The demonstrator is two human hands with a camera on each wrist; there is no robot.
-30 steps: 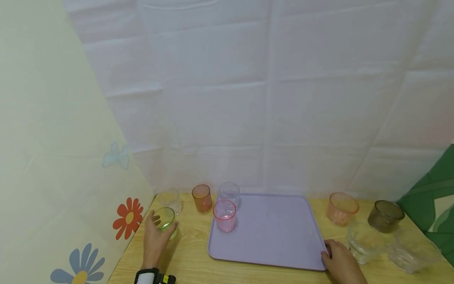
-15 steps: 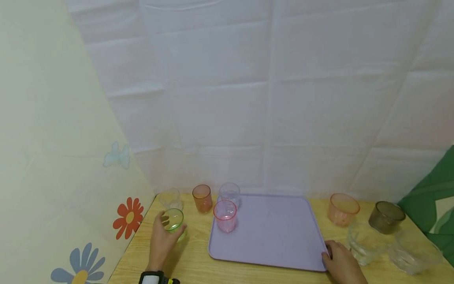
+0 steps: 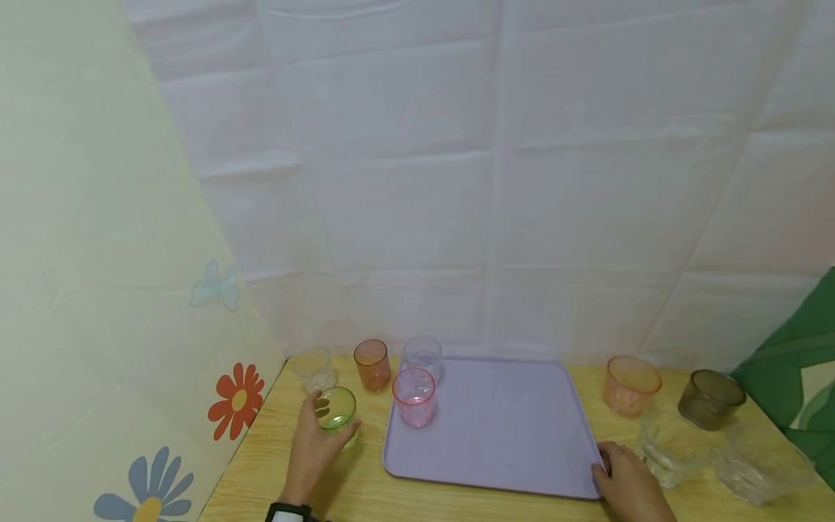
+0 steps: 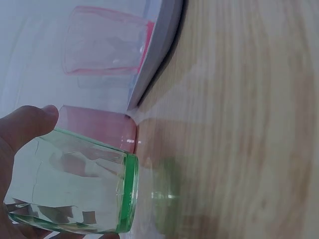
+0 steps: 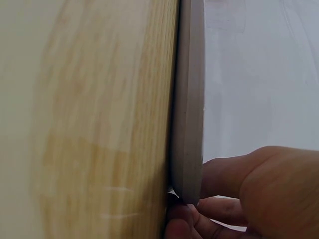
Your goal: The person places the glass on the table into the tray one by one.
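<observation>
My left hand [image 3: 316, 446] holds a clear green cup [image 4: 84, 184] upright, thumb on one side and fingers on the other. In the left wrist view its thick green base is close over the wooden table, with a green reflection below. A purple tray [image 3: 496, 428] lies to the right of it, bearing a pink cup [image 3: 414, 399] and a clear cup [image 3: 422, 355] at its left side. My right hand [image 3: 629, 478] grips the tray's near right corner, thumb above and fingers underneath in the right wrist view. Left of the tray stands a reddish-brown cup [image 3: 372, 368].
Another clear cup [image 3: 314, 370] stands at the back left, behind the green one. Right of the tray are an orange bowl [image 3: 630, 388], a dark brown bowl [image 3: 709, 400] and clear bowls [image 3: 668, 453]. A white sheet [image 3: 391, 217] hangs behind the wooden table [image 3: 372, 493].
My left hand has moved right with the green cup, towards the tray. The right hand and the tray have stayed in place.
</observation>
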